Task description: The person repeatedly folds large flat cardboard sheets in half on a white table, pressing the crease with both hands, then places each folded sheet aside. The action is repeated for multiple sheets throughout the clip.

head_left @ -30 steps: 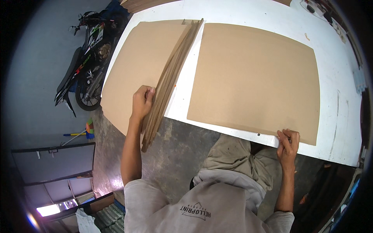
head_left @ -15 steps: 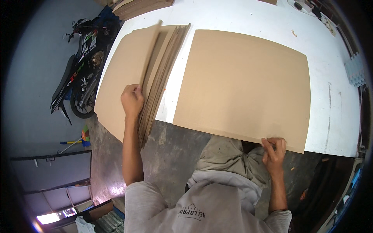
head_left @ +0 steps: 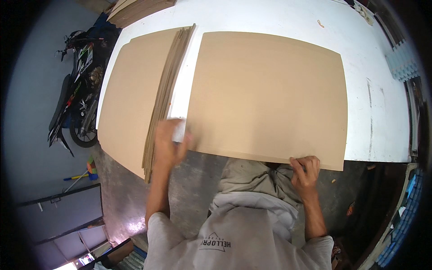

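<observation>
A large brown cardboard sheet [head_left: 270,99] lies flat on the white table, its near edge reaching over the table's front edge. My right hand [head_left: 307,173] pinches that near edge toward its right end, thumb and fingers closed on it. To the left is a stack of folded cardboard [head_left: 130,99], its layered edges facing the sheet. My left hand [head_left: 170,143], smeared by motion, is in the gap between stack and sheet, close to the sheet's near left corner. Its thumb and fingers are apart, and nothing shows in it.
Another cardboard pile [head_left: 139,11] sits at the far left of the white table [head_left: 378,108]. A pale blue ridged object [head_left: 402,63] is by the right edge. A motorcycle [head_left: 81,94] stands beyond the table's left side, on the grey floor.
My left hand has let go of the stack's lifted top piece, which now lies down, and has moved right toward the large sheet. My right hand keeps its hold. The view has shifted slightly.
</observation>
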The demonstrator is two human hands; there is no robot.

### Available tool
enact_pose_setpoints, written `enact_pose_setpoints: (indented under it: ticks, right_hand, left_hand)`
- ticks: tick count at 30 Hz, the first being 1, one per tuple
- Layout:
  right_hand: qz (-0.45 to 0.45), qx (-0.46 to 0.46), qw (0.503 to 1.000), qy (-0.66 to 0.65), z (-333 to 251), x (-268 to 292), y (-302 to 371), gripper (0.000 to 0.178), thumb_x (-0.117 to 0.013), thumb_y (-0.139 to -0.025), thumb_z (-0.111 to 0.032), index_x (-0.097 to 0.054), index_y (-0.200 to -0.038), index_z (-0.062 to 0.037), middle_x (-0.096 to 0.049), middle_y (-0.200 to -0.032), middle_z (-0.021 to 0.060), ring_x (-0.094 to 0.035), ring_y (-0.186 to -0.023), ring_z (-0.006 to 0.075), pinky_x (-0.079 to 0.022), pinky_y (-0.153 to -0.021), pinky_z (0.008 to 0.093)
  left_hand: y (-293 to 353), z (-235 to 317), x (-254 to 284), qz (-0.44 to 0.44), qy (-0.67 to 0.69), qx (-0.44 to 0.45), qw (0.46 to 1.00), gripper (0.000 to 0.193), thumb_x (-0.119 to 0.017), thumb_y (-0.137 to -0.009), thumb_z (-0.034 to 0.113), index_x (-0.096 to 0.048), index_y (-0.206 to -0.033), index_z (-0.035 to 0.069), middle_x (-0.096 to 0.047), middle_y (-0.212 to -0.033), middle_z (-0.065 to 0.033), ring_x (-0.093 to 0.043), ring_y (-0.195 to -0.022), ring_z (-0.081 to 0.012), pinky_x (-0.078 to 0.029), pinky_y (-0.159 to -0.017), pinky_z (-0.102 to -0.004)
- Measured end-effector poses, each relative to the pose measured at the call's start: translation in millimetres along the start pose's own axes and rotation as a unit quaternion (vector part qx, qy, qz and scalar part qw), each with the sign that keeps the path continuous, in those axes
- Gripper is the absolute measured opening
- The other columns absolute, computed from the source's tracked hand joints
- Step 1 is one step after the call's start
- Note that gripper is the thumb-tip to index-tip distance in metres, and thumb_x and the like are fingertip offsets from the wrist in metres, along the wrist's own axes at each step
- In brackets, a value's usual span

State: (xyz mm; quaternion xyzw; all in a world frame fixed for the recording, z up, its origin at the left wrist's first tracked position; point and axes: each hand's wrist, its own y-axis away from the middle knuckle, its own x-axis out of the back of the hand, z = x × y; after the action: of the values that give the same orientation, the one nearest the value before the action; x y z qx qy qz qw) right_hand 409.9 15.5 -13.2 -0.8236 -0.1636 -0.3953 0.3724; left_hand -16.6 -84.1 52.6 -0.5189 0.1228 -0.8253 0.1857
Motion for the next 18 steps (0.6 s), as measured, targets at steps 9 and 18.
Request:
enact_pose_setpoints:
  ticks: [9,18]
  right_hand:
    - [-0.032,-0.100,0.976,0.193,47.2,59.1,31.1,0.061,-0.074,-0.075,0.006,-0.070,-0.135,-0.0087,-0.068,-0.130,0.0145,-0.064,-0.119,0.0400,-0.046,-0.107,0.0550]
    - [0.297,-0.099,0.900,-0.303,140.6,174.9,-14.4,0.022,-0.073,-0.096,-0.001,-0.062,-0.115,-0.0003,-0.069,-0.109,0.0117,-0.066,-0.106,0.0243,-0.053,-0.103,0.0450]
  left_hand:
    - [62.3,4.3,-31.4,-0.020,-0.098,0.014,0.995,0.050,-0.084,-0.075,0.005,-0.073,-0.124,0.009,-0.070,-0.132,-0.0134,-0.064,-0.122,-0.0343,-0.046,-0.107,-0.0510]
    - [-42.1,-1.6,28.4,0.206,0.406,0.010,0.890,0.015,-0.077,-0.095,0.008,-0.064,-0.102,0.003,-0.072,-0.110,-0.0097,-0.067,-0.101,-0.0213,-0.051,-0.090,-0.0367]
